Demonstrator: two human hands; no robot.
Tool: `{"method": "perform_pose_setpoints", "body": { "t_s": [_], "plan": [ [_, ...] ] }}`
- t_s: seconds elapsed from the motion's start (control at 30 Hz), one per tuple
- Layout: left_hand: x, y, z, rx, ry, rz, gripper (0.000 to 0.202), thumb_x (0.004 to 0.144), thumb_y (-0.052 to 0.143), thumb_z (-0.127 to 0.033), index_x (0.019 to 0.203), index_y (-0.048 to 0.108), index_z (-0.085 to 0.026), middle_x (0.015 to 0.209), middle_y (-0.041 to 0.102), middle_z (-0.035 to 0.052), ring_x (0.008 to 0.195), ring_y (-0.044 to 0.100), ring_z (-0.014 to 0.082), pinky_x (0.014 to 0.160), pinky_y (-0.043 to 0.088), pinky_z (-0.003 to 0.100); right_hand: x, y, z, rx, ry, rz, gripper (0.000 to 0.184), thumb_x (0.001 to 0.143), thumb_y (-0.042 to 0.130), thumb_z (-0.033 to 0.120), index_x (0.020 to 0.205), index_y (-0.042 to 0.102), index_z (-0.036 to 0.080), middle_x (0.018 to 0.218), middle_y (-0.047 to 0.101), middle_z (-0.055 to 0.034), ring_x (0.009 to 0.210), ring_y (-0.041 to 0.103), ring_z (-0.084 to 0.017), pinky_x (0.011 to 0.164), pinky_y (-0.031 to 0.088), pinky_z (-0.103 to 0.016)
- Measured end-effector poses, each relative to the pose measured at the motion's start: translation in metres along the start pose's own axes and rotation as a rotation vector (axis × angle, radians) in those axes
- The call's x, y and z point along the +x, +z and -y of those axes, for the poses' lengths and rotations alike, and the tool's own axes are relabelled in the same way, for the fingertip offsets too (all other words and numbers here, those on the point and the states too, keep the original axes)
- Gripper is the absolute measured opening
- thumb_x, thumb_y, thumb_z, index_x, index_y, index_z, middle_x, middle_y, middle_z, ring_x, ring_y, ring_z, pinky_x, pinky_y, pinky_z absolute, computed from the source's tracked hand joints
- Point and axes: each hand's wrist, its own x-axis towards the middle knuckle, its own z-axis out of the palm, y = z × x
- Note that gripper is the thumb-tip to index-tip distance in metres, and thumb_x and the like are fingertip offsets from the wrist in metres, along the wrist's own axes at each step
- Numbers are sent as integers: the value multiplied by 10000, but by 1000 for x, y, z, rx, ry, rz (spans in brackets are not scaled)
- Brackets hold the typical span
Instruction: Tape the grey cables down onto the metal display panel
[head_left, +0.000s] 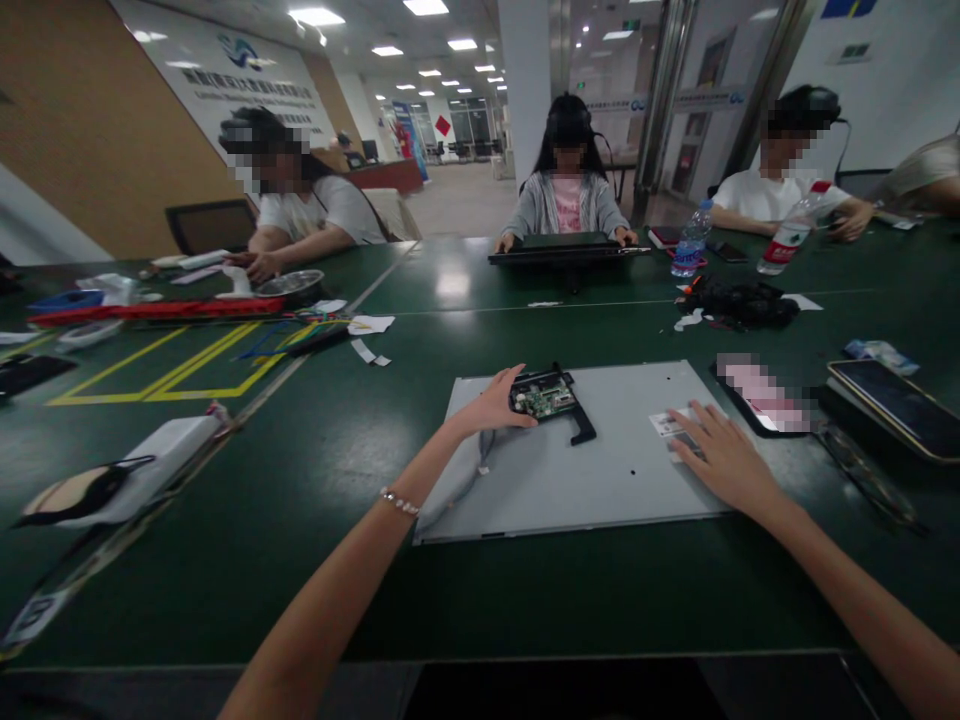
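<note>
A flat grey panel (540,490), like the back of a display screen, lies on the green table in front of me. On its upper part is a green circuit board (551,400) in a black bracket with an arm sticking out to the lower right. My left hand (491,402) grips the board's left side, thumb below and fingers above. A thin grey cable (480,462) runs from under that hand toward the panel's lower left corner. My right hand (720,455) rests with fingers spread on the panel's right part, partly over a white label (664,424).
Right of the panel lie a pink-screened phone (761,395), a dark phone (900,405) and eyeglasses (866,475). Two bottles and black cables (739,302) are farther back. At left lie a white box-like item (154,465) and yellow tape lines. Several people sit across the table.
</note>
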Motion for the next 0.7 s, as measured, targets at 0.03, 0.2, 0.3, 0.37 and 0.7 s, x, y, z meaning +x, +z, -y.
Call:
{"method": "perform_pose_setpoints", "body": {
  "t_s": [0.03,0.2,0.3,0.37,0.7],
  "plan": [
    [0,0,0,4,7,-2,1127,562,794,-460,1505,258,-154,1513,278,196,1409,235,382,1149,208,493,0,0,0,-2,1,5,599,944,330,548,1472,407,276,1577,293,-83,1424,260,-373,1102,272,-583],
    [-4,3,-9,35,-19,-18,1136,560,790,-459,1504,252,-125,1461,314,200,1338,340,373,1118,276,479,1,-2,1,24,8,13,604,940,344,545,1475,404,271,1577,293,-80,1424,256,-379,1117,242,-586],
    [-6,11,-21,12,9,20,1147,571,788,-463,1517,225,-140,1482,284,195,1344,330,379,1112,282,486,0,-3,2,38,17,16,603,940,346,546,1479,396,281,1580,290,-67,1425,250,-382,1112,247,-594],
    [-7,18,-29,-14,33,49,1152,578,787,-474,1522,214,-146,1499,260,193,1353,316,386,1113,280,491,0,-5,3,32,21,17,600,942,342,543,1478,398,278,1579,290,-72,1426,248,-382,1112,252,-590],
    [-14,42,-44,-84,58,102,1091,624,750,-492,1511,215,-149,1529,199,179,1380,280,367,1132,271,493,-1,-2,0,-92,-40,-29,568,968,294,499,1466,414,253,1556,332,-101,1419,272,-370,1095,303,-556]
  ]
}}
